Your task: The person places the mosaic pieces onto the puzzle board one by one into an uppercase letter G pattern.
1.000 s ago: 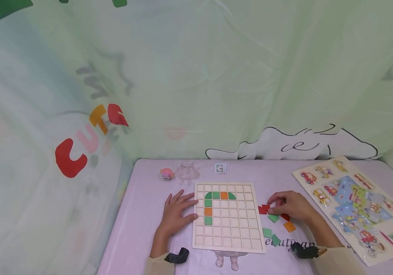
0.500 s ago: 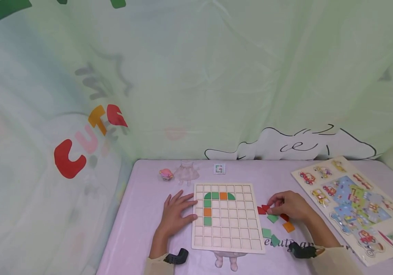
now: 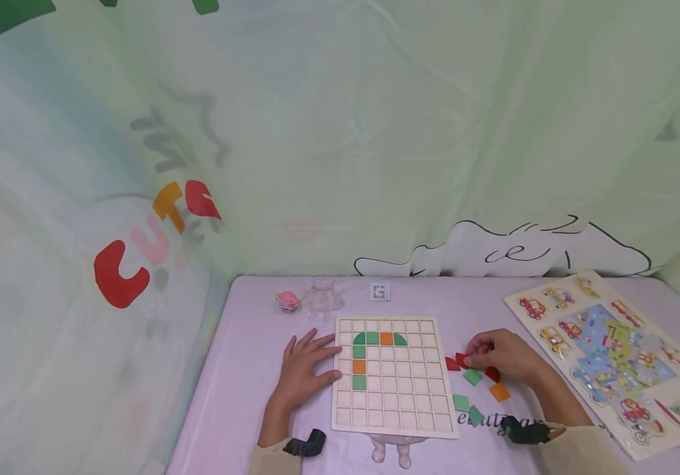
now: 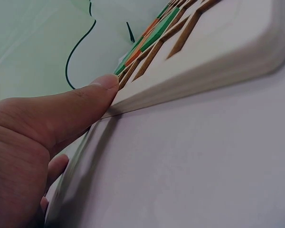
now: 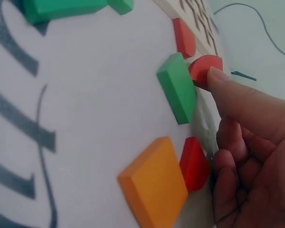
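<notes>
A wooden grid board (image 3: pixel 399 382) lies on the table, holding several green and orange pieces in an upside-down L of cells. My left hand (image 3: pixel 306 376) rests at its left edge with spread fingers; in the left wrist view the thumb (image 4: pixel 104 83) touches the board's rim. Right of the board, my right hand (image 3: pixel 503 356) pinches a red rounded tile (image 5: pixel 205 65) by its edge. Around it lie another red tile (image 5: pixel 184 39), a green square tile (image 5: pixel 178 88), an orange square tile (image 5: pixel 154 185) and a red tile with a curved edge (image 5: pixel 194 166). The right fingertips' far side is hidden.
Nearer the front lie two more green tiles, one a square (image 3: pixel 461 403). A large picture puzzle board (image 3: pixel 554 310) slants across the table's right side. At the back are a pink toy (image 3: pixel 288 301) and a small patterned card (image 3: pixel 379 292). A printed curtain (image 3: pixel 340 132) hangs behind.
My right hand has shifted slightly right with the red tile, which now sits a little apart from the other red one. The left hand stays in place on the board's edge.
</notes>
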{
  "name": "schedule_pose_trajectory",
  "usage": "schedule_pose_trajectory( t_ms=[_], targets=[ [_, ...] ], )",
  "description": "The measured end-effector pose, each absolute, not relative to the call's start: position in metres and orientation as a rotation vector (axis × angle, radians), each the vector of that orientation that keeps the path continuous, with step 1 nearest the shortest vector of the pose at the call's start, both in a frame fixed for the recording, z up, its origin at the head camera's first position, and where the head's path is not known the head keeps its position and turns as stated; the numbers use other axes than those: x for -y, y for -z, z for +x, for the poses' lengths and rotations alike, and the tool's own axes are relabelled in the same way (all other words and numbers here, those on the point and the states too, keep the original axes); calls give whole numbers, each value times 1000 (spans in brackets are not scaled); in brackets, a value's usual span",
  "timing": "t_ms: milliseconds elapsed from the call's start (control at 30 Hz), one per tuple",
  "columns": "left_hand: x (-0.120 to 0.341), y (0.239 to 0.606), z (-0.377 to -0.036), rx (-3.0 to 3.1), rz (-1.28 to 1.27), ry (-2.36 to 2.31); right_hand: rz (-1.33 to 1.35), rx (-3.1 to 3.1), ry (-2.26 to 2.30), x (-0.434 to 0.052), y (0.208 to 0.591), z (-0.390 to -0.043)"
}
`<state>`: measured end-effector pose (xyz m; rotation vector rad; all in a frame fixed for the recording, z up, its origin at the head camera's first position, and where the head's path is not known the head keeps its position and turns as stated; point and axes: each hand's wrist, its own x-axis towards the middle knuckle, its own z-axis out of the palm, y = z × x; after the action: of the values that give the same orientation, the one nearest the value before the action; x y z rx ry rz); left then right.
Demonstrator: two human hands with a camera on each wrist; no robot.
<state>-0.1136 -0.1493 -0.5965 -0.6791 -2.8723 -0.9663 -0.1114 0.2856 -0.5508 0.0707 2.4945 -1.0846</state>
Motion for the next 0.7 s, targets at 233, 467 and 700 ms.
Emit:
schedule_pose_trajectory(
  t_ms=[233,467,700],
  targets=[
    [150,598,-114,2867,-694,950,44,-2464,1155,-287,549,-111],
    [150,598,-114,2880,-690,944,-4,-2439,1190,-285,547,-113],
    [150,601,-115,2896,-678,961,-15,-2525,1166,-270,543,-116]
  ],
)
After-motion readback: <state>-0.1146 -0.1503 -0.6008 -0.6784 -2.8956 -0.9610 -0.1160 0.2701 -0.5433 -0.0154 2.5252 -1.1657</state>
